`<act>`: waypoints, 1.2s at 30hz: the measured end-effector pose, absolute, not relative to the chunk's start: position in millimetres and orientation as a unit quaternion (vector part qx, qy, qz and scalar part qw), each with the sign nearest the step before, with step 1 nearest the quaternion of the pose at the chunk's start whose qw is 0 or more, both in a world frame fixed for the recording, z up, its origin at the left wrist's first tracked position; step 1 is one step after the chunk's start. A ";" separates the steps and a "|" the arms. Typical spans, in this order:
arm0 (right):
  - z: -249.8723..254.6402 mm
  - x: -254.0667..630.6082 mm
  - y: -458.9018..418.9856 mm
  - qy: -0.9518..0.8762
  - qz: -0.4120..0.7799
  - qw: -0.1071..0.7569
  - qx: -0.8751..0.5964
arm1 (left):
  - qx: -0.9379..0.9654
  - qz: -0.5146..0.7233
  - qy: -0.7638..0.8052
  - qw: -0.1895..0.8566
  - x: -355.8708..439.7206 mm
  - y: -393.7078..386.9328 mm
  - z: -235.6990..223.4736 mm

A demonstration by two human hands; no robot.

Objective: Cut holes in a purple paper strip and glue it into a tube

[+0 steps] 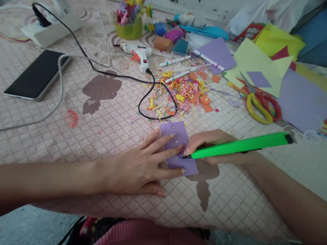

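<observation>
Head camera: purple strip (182,140) pointing long-ways away from the wearer, left hand (139,168) spread flat on top, right hand (210,138) clamped round the green cutter (239,145) at its right edge

A heap of scraps (189,92) is spread on the tablecloth (117,131). Before the heap, a paper strip (179,129) is laid under the left hand (139,167); to the heap's right, scissors (263,100) are placed. Behind and left of it, a glue gun (142,56) is set (its cord (159,118) is looped across the heap).
</observation>
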State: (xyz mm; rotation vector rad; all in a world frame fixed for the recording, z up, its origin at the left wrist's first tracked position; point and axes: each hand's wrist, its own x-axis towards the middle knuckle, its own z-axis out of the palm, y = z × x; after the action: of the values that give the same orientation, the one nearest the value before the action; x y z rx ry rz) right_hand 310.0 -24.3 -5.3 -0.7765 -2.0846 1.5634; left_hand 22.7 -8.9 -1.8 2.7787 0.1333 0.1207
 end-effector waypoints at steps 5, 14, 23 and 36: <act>-5.9 310.5 -25.1 -0.750 0.560 0.215 -0.279 | 0.984 0.038 0.049 0.167 23.6 -8.8 -1.2; -3.6 308.2 -26.2 -0.749 0.554 0.216 -0.292 | 0.987 0.041 0.047 0.150 23.4 -9.6 -2.4; -3.1 308.8 -25.0 -0.755 0.551 0.217 -0.282 | 0.986 0.042 0.048 0.152 22.8 -10.5 -2.4; -2.8 310.0 -25.6 -0.752 0.555 0.212 -0.286 | 0.987 0.038 0.054 0.150 22.6 -10.9 -2.0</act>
State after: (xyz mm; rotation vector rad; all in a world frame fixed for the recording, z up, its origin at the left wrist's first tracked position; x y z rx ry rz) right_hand 310.0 -25.6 -2.8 -0.7947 -2.0880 1.5404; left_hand 22.6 -10.9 -2.0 2.8349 0.1565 0.1102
